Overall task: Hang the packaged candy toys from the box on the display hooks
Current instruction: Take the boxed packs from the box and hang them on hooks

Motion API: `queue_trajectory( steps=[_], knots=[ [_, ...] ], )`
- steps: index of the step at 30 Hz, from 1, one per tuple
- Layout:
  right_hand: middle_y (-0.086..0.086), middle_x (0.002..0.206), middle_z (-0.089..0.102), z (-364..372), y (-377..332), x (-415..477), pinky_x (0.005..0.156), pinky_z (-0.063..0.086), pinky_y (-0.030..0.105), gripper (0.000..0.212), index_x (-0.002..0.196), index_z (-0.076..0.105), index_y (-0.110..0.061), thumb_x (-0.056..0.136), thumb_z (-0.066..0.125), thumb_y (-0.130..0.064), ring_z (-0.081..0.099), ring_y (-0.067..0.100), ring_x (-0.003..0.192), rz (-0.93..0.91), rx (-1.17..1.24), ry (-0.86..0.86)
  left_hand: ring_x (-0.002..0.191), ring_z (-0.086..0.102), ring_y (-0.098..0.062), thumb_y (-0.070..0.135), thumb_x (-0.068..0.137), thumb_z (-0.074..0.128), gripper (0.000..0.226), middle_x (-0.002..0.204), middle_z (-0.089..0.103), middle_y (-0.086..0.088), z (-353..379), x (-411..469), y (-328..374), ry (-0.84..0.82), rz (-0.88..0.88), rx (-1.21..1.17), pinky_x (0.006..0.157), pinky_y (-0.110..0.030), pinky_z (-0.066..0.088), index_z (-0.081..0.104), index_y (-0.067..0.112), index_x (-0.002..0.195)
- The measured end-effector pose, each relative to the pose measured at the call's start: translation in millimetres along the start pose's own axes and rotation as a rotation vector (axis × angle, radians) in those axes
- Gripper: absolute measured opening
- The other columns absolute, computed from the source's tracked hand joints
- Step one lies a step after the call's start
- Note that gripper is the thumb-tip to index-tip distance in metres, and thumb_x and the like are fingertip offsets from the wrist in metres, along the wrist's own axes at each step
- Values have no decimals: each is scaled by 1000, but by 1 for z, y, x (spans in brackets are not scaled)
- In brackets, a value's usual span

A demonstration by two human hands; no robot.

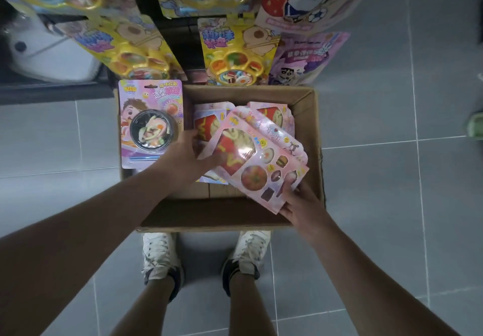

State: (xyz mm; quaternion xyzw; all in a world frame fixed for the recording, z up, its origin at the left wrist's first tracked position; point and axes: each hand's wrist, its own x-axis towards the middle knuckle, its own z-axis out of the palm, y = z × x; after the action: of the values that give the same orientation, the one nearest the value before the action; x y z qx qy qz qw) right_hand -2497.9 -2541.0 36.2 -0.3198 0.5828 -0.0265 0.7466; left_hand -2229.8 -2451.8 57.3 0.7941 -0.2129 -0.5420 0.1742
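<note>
An open cardboard box (308, 111) stands on the floor in front of my feet. Inside lie several pink packaged candy toys with red fries shapes (209, 124). My right hand (300, 202) grips the near corner of a small stack of these pink packs (261, 163), lifted and tilted above the box. My left hand (188, 153) holds the stack's left edge from underneath. A pink pack with a black noodle bowl (150, 124) leans at the box's left side. Yellow packs (232, 53) hang on the display above.
More hanging packs fill the display: yellow ones (130, 51) at left, purple and pink cartoon ones (305, 56) at right. A dark upright post (167, 30) runs between them. Grey tiled floor (392, 179) surrounds the box. My two white shoes (159, 254) touch the box's near wall.
</note>
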Motion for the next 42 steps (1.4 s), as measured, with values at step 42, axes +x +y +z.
queue_trajectory(
  steps=[42],
  knots=[
    [-9,107,75,61,-13,-37,97,56,51,42,103,64,-42,71,69,-69,71,16,102,-109,-280,297,112,73,-31,43,95,66,42,119,77,-8,-136,-117,-60,148,124,-689,111,-51,47,67,17,128]
  ],
)
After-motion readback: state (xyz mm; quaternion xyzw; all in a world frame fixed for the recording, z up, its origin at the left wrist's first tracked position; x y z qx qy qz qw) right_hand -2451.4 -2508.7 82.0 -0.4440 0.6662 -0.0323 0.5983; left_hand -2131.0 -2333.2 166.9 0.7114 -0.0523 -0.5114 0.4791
